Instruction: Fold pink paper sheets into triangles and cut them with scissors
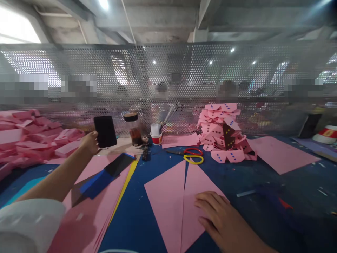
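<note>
At the far left of the table, my left hand (91,143) grips the edge of a flat black phone (105,131), held upright with its dark face towards me. Fingers extended, my right hand (217,214) lies flat on a pink paper sheet (193,179). Beside it is another pink sheet (164,189); the two nearly meet along a seam and part in a narrow gap at the top. Just beyond them rest scissors (193,156) with one red and one yellow handle loop.
A heap of folded pink paper (34,137) stands at left, a dotted pink pile (221,133) at back right. Pink sheets (89,225) carry blue and black pieces. Behind are a jar (134,130), a paper cup (156,137) and a perforated metal screen (184,77). A glue gun (279,203) lies right.
</note>
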Available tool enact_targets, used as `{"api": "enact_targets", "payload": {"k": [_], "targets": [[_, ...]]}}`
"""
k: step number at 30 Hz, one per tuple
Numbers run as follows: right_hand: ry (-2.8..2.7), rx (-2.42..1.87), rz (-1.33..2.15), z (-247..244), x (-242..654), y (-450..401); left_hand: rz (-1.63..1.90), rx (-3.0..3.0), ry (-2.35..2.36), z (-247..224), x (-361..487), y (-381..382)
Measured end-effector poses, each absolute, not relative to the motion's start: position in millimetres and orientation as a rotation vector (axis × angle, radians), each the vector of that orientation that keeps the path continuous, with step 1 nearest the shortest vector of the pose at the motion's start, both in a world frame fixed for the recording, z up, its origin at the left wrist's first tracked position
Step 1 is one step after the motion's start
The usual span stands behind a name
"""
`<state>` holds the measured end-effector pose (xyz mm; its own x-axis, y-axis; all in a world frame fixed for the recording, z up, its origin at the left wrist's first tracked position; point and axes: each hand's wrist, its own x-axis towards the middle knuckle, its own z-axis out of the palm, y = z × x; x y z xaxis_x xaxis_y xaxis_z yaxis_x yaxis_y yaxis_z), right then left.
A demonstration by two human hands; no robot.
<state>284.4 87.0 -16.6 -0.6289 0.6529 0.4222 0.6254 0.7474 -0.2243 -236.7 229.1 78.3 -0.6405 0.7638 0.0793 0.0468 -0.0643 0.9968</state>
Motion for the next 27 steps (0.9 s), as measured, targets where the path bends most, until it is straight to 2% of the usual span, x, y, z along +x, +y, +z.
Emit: {"api": "enact_targets", "payload": {"k": [7,19,27], "targets": [[-2.389,-1.034,0.261,-13,283,85,1.666,0.778,1.483,91,-197,183],[-1.695,-1.023,1.117,33,280,78,1.059,0.940,0.948,53,27,123],[-1.345,-1.025,1.399,22,279,98,0.878,0.885,0.881,28,57,120]]}}
